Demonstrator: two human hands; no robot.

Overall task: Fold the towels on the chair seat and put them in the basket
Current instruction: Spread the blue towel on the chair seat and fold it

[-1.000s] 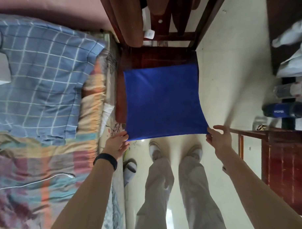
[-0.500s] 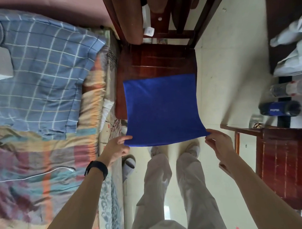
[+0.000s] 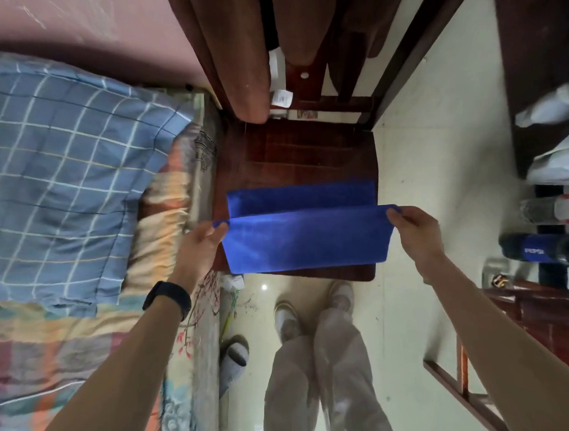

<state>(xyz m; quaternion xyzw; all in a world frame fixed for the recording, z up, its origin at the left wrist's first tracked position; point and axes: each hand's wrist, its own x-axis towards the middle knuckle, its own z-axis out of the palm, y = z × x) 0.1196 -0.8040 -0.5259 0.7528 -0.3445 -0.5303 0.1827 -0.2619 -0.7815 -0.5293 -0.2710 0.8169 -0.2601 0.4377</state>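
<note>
Blue towel (image 3: 305, 237) w/ upper layer lifted over itself, half-folded. Lies on front of dark wood chair seat (image 3: 294, 157).

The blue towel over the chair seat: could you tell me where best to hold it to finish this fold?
Pinch the two raised corners of the blue towel, one from each side, as the left hand and right hand do. That edge is stretched level while the far strip lies flat on the chair seat, so it should fold over evenly.
</note>
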